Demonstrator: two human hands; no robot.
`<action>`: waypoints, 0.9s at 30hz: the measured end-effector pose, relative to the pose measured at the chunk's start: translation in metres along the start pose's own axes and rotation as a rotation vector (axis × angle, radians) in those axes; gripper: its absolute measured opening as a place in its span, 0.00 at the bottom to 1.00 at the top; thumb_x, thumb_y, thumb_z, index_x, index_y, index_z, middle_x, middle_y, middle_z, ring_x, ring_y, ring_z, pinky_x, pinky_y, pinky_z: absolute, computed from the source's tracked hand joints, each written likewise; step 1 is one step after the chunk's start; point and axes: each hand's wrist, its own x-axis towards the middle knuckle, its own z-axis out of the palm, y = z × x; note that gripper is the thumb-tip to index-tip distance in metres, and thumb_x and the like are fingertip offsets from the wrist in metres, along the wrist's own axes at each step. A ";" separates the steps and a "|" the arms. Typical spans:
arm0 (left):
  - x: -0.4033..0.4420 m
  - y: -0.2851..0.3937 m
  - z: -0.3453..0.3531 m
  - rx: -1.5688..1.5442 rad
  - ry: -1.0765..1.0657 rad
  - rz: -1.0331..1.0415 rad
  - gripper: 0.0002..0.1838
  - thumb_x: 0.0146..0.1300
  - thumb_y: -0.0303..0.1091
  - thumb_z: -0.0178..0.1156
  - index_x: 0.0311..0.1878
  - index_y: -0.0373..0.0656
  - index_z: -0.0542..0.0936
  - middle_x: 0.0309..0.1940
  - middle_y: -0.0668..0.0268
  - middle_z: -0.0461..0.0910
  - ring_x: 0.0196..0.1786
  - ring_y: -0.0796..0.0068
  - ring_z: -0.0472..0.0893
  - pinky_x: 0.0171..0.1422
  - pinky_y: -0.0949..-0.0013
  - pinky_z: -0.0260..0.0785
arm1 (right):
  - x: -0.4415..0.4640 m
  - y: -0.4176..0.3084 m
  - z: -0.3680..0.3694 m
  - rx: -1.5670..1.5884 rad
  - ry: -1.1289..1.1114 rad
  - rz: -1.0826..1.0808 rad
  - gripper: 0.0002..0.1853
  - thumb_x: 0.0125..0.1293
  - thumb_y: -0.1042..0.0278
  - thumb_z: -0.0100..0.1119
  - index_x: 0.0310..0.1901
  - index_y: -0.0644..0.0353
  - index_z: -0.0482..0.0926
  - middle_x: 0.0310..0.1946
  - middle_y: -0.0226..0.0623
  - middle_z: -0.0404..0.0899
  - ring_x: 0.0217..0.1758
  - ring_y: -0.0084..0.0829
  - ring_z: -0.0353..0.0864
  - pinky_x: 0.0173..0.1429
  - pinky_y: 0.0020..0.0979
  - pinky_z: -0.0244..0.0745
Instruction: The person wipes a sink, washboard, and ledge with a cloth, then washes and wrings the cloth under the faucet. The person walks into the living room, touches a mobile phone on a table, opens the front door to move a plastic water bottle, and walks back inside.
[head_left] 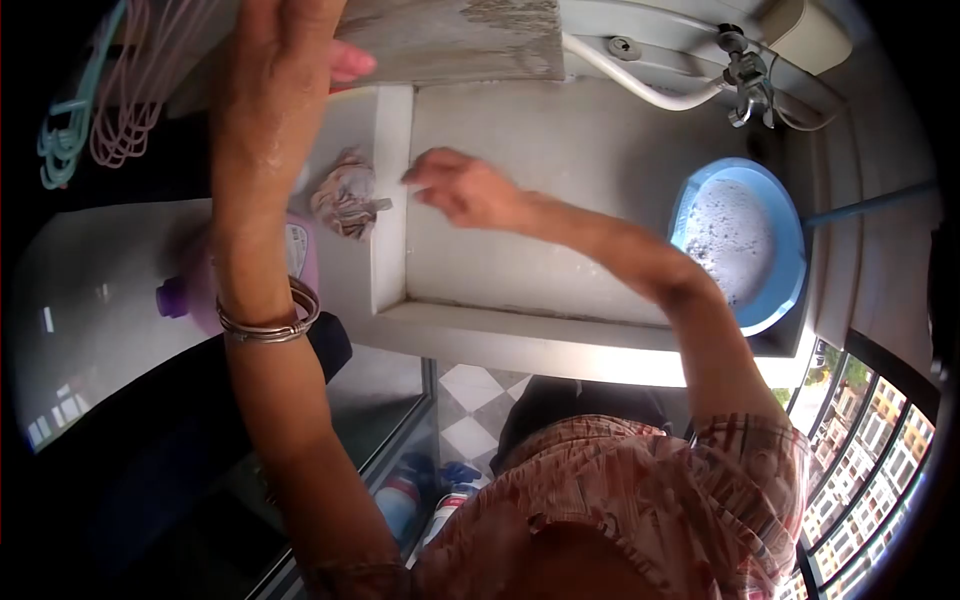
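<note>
My left hand (pixel 285 60) is raised at the top left, with metal bangles (pixel 268 328) on its forearm. Its fingers are mostly hidden or cut off by the frame edge; a pinkish fingertip shows at its right side. Over the left part of the light sink (pixel 540 250), my right hand (pixel 462 188) points left with loosely bent, slightly blurred fingers, and I see nothing in them. A crumpled, pale patterned cloth (pixel 345 192) lies on the ledge just left of my right hand, apart from it. Beneath my left forearm is a purple bottle (pixel 308 255), partly hidden.
A blue basin (pixel 795 265) of sudsy water stands at the sink's right end. A metal tap (pixel 750 85) and white hose (pixel 650 95) are behind it. A worn grey board (pixel 480 40) crosses the back left. Hangers (pixel 125 120) hang far left; window bars (pixel 870 460) are right.
</note>
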 end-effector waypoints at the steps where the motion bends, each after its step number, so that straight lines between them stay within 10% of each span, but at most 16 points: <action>1: 0.001 -0.001 0.000 0.003 0.000 0.005 0.25 0.65 0.52 0.40 0.48 0.37 0.67 0.24 0.64 0.81 0.31 0.77 0.75 0.42 0.74 0.61 | 0.013 0.006 0.032 -0.005 -0.029 -0.035 0.14 0.53 0.68 0.55 0.44 0.54 0.75 0.44 0.35 0.73 0.49 0.40 0.72 0.51 0.37 0.71; 8: 0.006 -0.021 -0.004 0.074 0.017 0.064 0.23 0.65 0.48 0.42 0.49 0.35 0.66 0.25 0.65 0.81 0.27 0.77 0.73 0.38 0.74 0.62 | 0.073 0.064 0.159 -0.511 -0.175 -0.022 0.18 0.55 0.57 0.52 0.49 0.46 0.74 0.56 0.25 0.65 0.65 0.29 0.54 0.65 0.35 0.52; 11: 0.007 -0.018 -0.006 0.201 -0.073 0.436 0.20 0.66 0.42 0.44 0.50 0.33 0.66 0.31 0.59 0.81 0.28 0.75 0.73 0.35 0.74 0.62 | 0.089 0.102 0.160 -0.685 -0.058 -0.143 0.18 0.55 0.56 0.51 0.49 0.46 0.74 0.57 0.22 0.65 0.64 0.29 0.56 0.65 0.35 0.53; 14: 0.001 0.039 0.007 -0.096 0.178 -0.348 0.29 0.60 0.60 0.47 0.31 0.37 0.70 0.22 0.66 0.67 0.24 0.76 0.74 0.29 0.78 0.63 | 0.131 0.119 0.158 -0.587 -0.115 0.085 0.19 0.54 0.58 0.51 0.49 0.46 0.74 0.55 0.26 0.66 0.63 0.30 0.59 0.64 0.33 0.55; 20: -0.005 0.002 0.008 -0.360 -0.004 0.240 0.30 0.59 0.59 0.49 0.38 0.35 0.71 0.24 0.63 0.71 0.24 0.76 0.75 0.29 0.77 0.64 | 0.146 0.140 0.153 -0.465 -0.148 0.128 0.20 0.52 0.56 0.53 0.49 0.47 0.74 0.50 0.28 0.69 0.59 0.31 0.63 0.63 0.31 0.55; 23: -0.010 0.038 0.018 -0.072 0.351 -0.374 0.30 0.59 0.59 0.48 0.41 0.35 0.71 0.22 0.63 0.74 0.24 0.76 0.76 0.31 0.77 0.65 | 0.112 0.116 0.150 -0.607 -0.069 0.032 0.20 0.51 0.53 0.55 0.46 0.47 0.76 0.46 0.27 0.72 0.56 0.29 0.65 0.64 0.32 0.53; 27: -0.025 0.004 0.012 -0.063 0.202 0.150 0.30 0.59 0.58 0.48 0.42 0.35 0.72 0.18 0.63 0.75 0.24 0.77 0.76 0.33 0.78 0.65 | 0.067 0.072 0.152 -0.478 -0.097 0.005 0.16 0.46 0.49 0.60 0.34 0.48 0.80 0.46 0.28 0.73 0.53 0.30 0.68 0.64 0.36 0.55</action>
